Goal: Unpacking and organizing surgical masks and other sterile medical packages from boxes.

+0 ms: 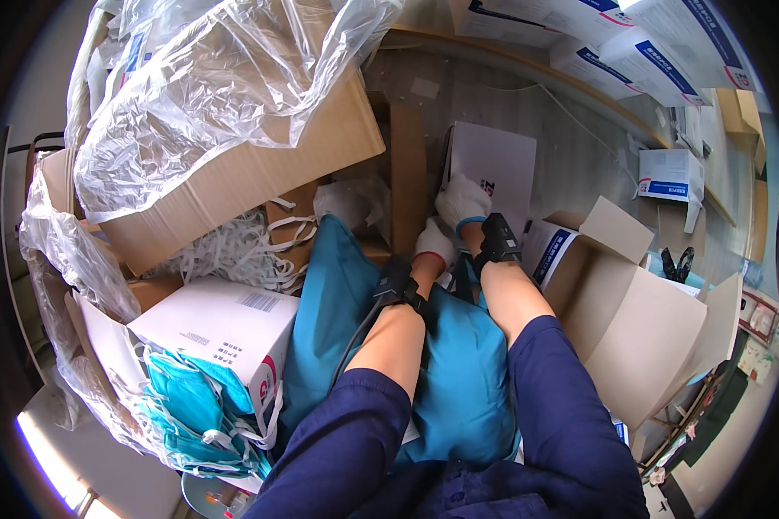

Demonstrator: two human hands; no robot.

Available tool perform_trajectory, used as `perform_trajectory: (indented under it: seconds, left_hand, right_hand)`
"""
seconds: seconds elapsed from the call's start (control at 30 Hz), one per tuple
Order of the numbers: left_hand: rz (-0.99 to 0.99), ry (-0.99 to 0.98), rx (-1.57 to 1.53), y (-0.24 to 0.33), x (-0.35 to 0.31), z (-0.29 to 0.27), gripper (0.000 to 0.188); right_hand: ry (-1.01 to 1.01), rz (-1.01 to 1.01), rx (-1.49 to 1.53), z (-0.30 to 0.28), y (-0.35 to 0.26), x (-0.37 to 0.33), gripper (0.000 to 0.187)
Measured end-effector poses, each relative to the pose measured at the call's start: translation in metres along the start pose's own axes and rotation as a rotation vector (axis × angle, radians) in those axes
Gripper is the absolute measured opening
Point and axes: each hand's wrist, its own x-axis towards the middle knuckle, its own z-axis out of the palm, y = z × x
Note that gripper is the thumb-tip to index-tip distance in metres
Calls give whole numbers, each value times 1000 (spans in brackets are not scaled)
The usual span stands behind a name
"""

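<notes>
Both my hands wear white knit gloves and reach forward past my knees. My right hand point(462, 201), with a blue cuff, is curled at the lower left corner of a white cardboard box point(504, 160) and appears to grip it. Just below and left of it, my left hand point(435, 241), with a red cuff, has its fingers drawn together; what they hold, if anything, is hidden. Teal cloth point(463, 381) covers my lap beneath the forearms. A black device is strapped to each wrist.
At left, teal face masks point(190, 402) with white straps hang against a white carton point(216, 324). A big cardboard box point(260, 182) draped in clear plastic stands behind. An open carton point(610, 303) is at right; white boxes point(653, 65) are stacked at far right.
</notes>
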Motion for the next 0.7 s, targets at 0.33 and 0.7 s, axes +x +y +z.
perform_trajectory:
  seconds: [0.33,0.7]
  left_hand:
    - [118,206,157,-9,1,19,42]
    - [539,378,878,43,28,-25,24]
  right_hand:
    - [89,146,97,4,11,-28,36]
    - [232,-93,207,35,31,-34,40]
